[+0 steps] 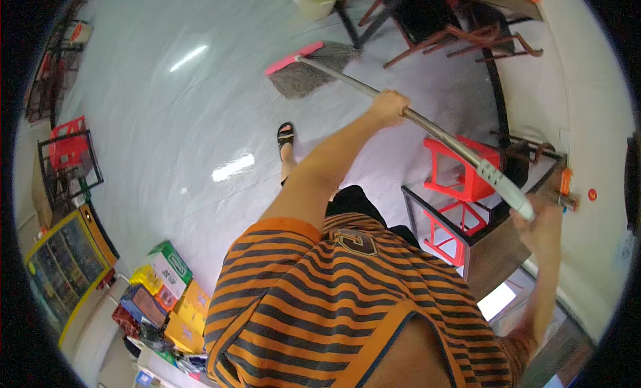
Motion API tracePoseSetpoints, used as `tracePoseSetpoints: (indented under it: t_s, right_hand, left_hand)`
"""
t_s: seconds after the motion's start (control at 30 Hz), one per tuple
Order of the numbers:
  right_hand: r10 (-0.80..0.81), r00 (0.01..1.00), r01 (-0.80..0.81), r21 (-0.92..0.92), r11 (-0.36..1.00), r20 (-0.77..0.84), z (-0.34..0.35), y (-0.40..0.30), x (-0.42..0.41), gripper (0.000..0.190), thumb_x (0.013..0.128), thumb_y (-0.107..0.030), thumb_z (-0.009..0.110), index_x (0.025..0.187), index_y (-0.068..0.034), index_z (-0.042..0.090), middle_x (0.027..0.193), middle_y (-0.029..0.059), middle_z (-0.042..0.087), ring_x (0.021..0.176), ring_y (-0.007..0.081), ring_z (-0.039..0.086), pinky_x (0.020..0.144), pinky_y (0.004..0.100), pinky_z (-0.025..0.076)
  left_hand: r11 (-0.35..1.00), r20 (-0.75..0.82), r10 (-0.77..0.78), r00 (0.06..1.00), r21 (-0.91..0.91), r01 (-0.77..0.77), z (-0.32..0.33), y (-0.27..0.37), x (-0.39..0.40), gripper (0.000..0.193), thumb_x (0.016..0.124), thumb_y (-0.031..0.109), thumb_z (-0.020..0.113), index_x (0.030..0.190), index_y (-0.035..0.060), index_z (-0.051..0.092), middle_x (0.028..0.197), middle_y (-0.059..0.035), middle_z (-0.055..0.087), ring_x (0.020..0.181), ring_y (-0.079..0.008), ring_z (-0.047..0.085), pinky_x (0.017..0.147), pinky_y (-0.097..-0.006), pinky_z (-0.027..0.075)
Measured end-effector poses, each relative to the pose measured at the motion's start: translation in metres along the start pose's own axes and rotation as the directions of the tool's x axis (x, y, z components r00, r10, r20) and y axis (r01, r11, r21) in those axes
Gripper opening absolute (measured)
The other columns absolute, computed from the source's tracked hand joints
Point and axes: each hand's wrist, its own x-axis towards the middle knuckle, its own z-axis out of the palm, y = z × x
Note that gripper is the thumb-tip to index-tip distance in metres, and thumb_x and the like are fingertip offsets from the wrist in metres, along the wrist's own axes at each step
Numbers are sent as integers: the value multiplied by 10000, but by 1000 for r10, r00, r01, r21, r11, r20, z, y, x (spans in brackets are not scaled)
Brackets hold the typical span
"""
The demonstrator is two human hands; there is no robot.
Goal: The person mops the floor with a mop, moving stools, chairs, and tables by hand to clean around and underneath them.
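Observation:
A mop with a pink head bar (293, 59) and a grey mop cloth (305, 82) lies against the pale, shiny floor (150, 118) ahead of me. From the bar a metal pole (440, 133) slants back towards my right side. My left hand (389, 108) is wrapped around the pole at about its middle. At the upper end, my right hand (541, 220) holds the light grey plastic grip (506, 190); some of its fingers are hidden.
Red plastic stools (463, 170) and a dark-framed table (493, 258) stand close on my right. Chairs (450, 37) and a pale bucket (315, 2) are ahead. Stacked boxes (173, 270) and a glass-fronted cabinet (70, 268) stand on the left. A wall (591, 113) runs along the right.

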Motion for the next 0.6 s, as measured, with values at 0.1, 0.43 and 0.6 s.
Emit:
tracePoseSetpoints:
  t_s: [0.1,0.43,0.6]
  right_hand:
    - [76,997,-72,179,981,-18,15,2,16,244,616,-127,678,823,-17,610,687,159,594,644,337,581,586,398,449]
    - [-531,832,525,-82,847,-162,-21,-58,155,384,577,-113,681,944,-42,595,757,111,585,666,303,554,623,411,433]
    - [-706,693,720,84,689,-145,16,-173,227,381,547,-153,686,906,-61,597,750,98,584,679,288,566,613,404,440]
  left_hand:
    - [999,-81,-45,996,-29,43,-6,-1,-5,112,583,145,618,617,98,523,644,-93,554,700,-294,538,632,-411,401]
    - [922,-213,-386,897,-64,382,-100,-67,-86,118,571,116,610,669,110,545,704,-80,549,780,-273,519,717,-415,367]
    - [856,-437,-480,761,-44,515,-155,-163,-203,179,525,108,640,684,73,568,667,-122,557,695,-340,537,624,-422,409]
